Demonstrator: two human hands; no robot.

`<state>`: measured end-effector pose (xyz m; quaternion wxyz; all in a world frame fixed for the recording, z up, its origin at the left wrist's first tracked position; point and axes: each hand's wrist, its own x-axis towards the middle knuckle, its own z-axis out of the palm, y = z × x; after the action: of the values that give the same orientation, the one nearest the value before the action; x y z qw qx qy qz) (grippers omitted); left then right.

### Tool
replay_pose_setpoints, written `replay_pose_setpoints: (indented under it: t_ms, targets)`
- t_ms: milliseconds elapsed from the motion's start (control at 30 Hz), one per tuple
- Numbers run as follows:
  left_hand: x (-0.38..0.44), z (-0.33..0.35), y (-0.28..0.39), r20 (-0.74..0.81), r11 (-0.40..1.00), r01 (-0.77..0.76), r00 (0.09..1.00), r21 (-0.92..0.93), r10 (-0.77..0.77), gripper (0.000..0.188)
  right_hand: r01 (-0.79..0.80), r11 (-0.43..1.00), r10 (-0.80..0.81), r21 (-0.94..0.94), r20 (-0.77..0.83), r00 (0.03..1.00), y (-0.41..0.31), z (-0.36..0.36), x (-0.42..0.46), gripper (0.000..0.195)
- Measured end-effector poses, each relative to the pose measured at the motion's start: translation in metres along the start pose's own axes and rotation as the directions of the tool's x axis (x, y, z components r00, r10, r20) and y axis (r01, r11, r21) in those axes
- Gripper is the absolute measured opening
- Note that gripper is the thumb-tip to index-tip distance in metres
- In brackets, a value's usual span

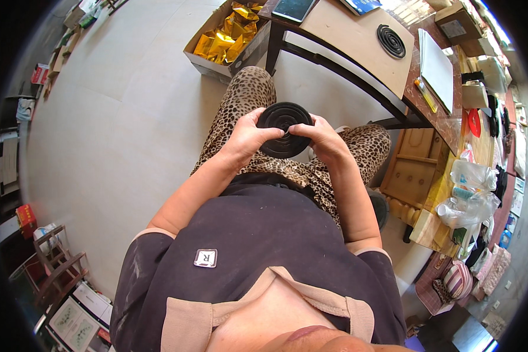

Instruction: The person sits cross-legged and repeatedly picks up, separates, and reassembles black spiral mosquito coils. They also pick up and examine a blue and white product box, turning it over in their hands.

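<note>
A round black mosquito coil [286, 145] is held flat between my two hands, above my lap. My left hand [248, 132] grips its left edge, with the thumb lying across the face near the centre. From the other side my right hand [325, 135] holds the right edge, and its thumb also reaches the middle. The thumb tips almost meet there. Fingers under the coil are hidden. Another dark coil [391, 41] lies on a brown cardboard sheet [347, 42] on the table in front of me.
Left of the table stands a cardboard box [211, 66] with several gold foil packets [226, 39]. On the marble-patterned table [440, 127] lie a tablet [293, 9], white paper [435, 70] and a yellow cutter knife [427, 96]. At right, plastic bags [468, 207] rest on a wooden surface.
</note>
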<state>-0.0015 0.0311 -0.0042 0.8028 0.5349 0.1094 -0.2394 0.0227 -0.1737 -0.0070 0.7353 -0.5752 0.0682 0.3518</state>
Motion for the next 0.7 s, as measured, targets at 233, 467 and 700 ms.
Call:
replay_pose_setpoints:
  t_ms: [233, 467, 700]
  targets:
    - [-0.003, -0.002, 0.005, 0.021, 0.997, 0.036, 0.999, -0.061, -0.034, 0.041, 0.024, 0.998, -0.023, 0.062, -0.014, 1.0, -0.007, 0.003, -0.002, 0.041]
    - [0.003, -0.009, 0.0, 0.068, 0.995, 0.004, 0.998, -0.104, 0.003, 0.034, 0.028, 0.991, -0.023, 0.133, -0.037, 0.999, -0.001, -0.005, -0.001, 0.038]
    - [0.004, -0.008, 0.004, 0.084, 0.987, 0.039, 0.996, -0.153, -0.026, 0.03, 0.063, 0.974, -0.054, 0.215, -0.051, 0.997, -0.002, -0.005, -0.007, 0.036]
